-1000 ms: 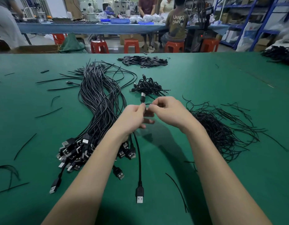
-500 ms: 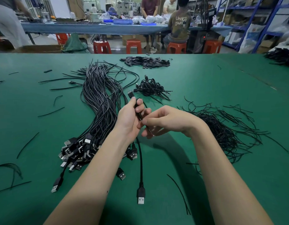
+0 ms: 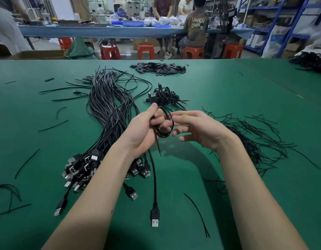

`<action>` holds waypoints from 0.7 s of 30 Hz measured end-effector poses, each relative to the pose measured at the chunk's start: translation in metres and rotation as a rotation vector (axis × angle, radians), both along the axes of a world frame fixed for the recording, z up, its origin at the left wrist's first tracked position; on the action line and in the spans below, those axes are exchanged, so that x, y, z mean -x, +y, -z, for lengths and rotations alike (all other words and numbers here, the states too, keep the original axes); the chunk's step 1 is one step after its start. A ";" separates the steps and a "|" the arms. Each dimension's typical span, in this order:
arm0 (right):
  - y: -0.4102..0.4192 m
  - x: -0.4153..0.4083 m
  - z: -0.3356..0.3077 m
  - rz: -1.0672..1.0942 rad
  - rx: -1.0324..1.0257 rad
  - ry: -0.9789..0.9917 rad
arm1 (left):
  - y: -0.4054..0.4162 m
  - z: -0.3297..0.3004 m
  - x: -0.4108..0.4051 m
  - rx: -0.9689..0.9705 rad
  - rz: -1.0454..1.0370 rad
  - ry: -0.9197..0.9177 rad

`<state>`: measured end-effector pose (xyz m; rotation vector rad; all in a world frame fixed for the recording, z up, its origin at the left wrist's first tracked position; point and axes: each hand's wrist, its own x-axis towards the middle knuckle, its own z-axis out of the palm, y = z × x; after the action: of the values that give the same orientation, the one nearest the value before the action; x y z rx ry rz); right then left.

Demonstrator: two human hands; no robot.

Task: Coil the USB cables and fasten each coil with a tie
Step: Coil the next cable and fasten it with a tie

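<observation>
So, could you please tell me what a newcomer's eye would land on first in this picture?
Probably the two bare hands at centre: the left hand holds a small loop of thin black USB cable, with the right hand open beside it. Next, the big bundle of loose black USB cables on the left of the green table mat, plugs heaped near the left forearm. A tangle of thin black wire ties lies on the right.

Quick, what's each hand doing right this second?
Left hand: closed, holding a loop of the USB cable.
Right hand: open, fingers relaxed, fingertips at the loop; no clear grip.
</observation>
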<state>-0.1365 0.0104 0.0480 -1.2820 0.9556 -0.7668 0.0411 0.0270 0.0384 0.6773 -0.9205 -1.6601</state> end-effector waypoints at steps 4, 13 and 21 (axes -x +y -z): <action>-0.002 -0.010 0.002 0.216 0.156 0.150 | -0.002 0.008 0.007 0.203 -0.259 -0.652; -0.003 -0.027 0.006 0.385 0.196 -0.071 | -0.006 0.023 0.012 0.412 -0.457 -1.011; -0.001 -0.036 0.008 0.421 0.190 -0.202 | -0.003 0.022 0.013 0.389 -0.312 -1.009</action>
<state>-0.1008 0.0089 0.0405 -1.1491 1.0170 -1.3158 0.0281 0.0238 0.0161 1.3322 -1.6738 -0.7585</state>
